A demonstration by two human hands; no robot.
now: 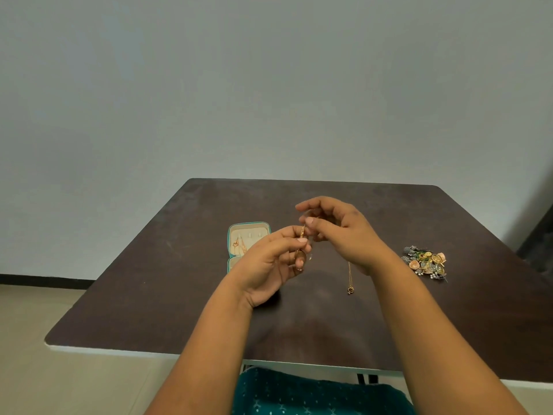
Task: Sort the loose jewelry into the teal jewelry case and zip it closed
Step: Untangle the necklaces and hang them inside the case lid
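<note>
Between the pinching fingers of the left hand point(269, 262) hangs a thin gold chain bracelet point(300, 250), and the right hand point(338, 229) nips its top end just above. It looks light, floppy and easy to tangle, so holding both ends seems best. Just behind the grip sits the open teal jewelry case point(248, 241); off to the right lie a gold pendant necklace point(349, 280) and a pile of shiny earrings point(426, 262).

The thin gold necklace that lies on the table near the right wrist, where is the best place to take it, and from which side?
Take the necklace from above, pinching the chain just over its small pendant, with two fingers. It lies flat on the table in a nearly straight line, so nothing can slide under it. The pendant end points toward the person and is bare; the far end runs under the right hand.
</note>
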